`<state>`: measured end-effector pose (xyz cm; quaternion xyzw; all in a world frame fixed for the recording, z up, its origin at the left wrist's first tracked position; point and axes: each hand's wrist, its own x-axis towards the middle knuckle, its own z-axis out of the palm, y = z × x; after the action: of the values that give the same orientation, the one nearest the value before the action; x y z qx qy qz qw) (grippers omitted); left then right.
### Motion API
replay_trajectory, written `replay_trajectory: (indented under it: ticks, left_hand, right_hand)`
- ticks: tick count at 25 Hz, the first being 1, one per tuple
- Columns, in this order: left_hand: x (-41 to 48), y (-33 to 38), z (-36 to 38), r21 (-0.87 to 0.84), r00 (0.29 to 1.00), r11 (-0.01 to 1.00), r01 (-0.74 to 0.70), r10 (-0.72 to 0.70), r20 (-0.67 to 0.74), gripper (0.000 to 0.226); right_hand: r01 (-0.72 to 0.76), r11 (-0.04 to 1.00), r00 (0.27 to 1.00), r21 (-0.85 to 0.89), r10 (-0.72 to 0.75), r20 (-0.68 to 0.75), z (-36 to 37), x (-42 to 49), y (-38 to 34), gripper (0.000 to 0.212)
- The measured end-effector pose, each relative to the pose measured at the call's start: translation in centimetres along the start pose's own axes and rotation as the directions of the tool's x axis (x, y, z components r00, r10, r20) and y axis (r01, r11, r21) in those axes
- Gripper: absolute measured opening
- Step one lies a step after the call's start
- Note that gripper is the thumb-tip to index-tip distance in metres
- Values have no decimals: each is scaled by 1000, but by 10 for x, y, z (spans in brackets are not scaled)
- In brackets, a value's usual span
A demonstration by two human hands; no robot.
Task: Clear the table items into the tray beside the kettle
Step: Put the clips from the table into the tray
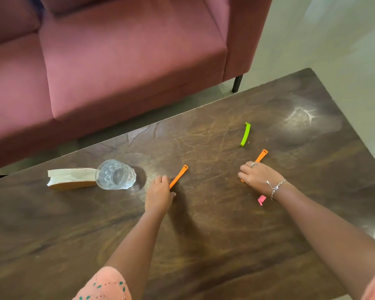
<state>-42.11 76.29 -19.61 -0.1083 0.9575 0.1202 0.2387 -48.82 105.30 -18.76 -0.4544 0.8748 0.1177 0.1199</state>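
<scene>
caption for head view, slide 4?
Left hand and right hand each reach an orange clip on the table.

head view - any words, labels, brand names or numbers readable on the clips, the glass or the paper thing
None can be read.
Orange clips, green clip, pink piece: plain, no print visible.
Glass: a small reddish mark on its side, too small and blurred to read.
Folded paper packet: no print visible.
Table: bare wood grain.

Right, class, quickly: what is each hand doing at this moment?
Left hand: fingers closing on the near orange clip; grip unclear.
Right hand: palm down over the second orange clip; grip unclear.
</scene>
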Motion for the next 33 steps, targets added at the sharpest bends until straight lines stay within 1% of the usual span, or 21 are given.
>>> replay_trajectory:
  ticks: [3, 5, 7, 8, 9, 10, 11, 13, 14, 16, 18, 20, 22, 24, 26, 27, 29, 30, 33]
  left_hand:
    - [5, -3, 5, 5, 999, 999, 36, -36, 39, 23]
    - [7, -4, 7, -30, 996, 997, 75, -74, 55, 17]
    - [5, -5, 7, -76, 991, 990, 118, -113, 66, 12]
    - [3, -4, 7, -105, 989, 985, 137, -131, 69, 9]
    - [0, -4, 6, -142, 987, 978, 153, -145, 65, 7]
    - [-6, -5, 4, -195, 986, 966, 168, -160, 54, 5]
    - [-12, -6, 2, -260, 984, 950, 175, -172, 34, 4]
    - [-28, -9, -5, -378, 982, 910, 169, -186, -11, 6]
    - [-36, -12, -9, -425, 981, 890, 163, -194, -29, 9]
    - [-52, -18, -16, -506, 974, 846, 168, -220, -45, 12]
    - [-71, -26, -25, -565, 968, 806, 177, -247, -50, 13]
    - [-93, -38, -35, -613, 961, 770, 178, -271, -61, 17]
    - [-119, -55, -41, -668, 956, 723, 174, -287, -61, 23]
    - [-145, -76, -47, -735, 951, 654, 178, -307, -43, 28]
    - [-171, -98, -51, -800, 937, 565, 204, -348, -7, 32]
    - [-185, -112, -54, -824, 930, 524, 214, -367, 8, 30]
    - [-215, -143, -60, -854, 918, 468, 226, -395, 27, 20]
    - [-230, -160, -62, -863, 911, 451, 229, -411, 27, 14]
    - [-281, -215, -71, -891, 888, 403, 210, -460, 1, 8]
  right_hand:
    - [-28, 999, 1000, 42, 27, 12, 7, 3, 3, 33]
    - [-54, 995, 998, 80, 55, -6, 10, 5, 4, 35]
    - [-50, 994, 998, 101, 52, -19, 5, 8, 1, 34]
    - [-37, 996, 999, 86, 38, -15, 5, 10, 0, 29]
    - [-32, 997, 999, 74, 30, 25, 3, 11, -1, 21]
    - [-68, 995, 996, 75, 64, 65, 1, 12, -3, 15]
    - [-99, 992, 994, 77, 95, 55, -4, 12, -7, 15]
    - [-129, 979, 986, 158, 144, -85, -18, 10, -16, 18]
    - [-125, 974, 968, 187, 162, -194, -29, 10, -25, 21]
    - [-97, 970, 888, 223, 185, -420, -54, 8, -42, 30]
    - [-60, 961, 823, 269, 201, -532, -78, 6, -67, 32]
    - [-18, 949, 777, 314, 211, -593, -104, 4, -99, 29]
    - [35, 948, 735, 316, 190, -651, -127, 3, -135, 27]
    - [96, 948, 701, 304, 152, -696, -147, 5, -171, 26]
    - [139, 946, 681, 292, 123, -722, -163, 8, -208, 26]
    - [154, 948, 672, 279, 107, -733, -171, 10, -228, 26]
    - [179, 947, 657, 266, 86, -749, -188, 14, -269, 26]
    - [186, 949, 649, 255, 76, -757, -196, 16, -289, 29]
    - [198, 952, 618, 234, 64, -783, -221, 24, -352, 41]
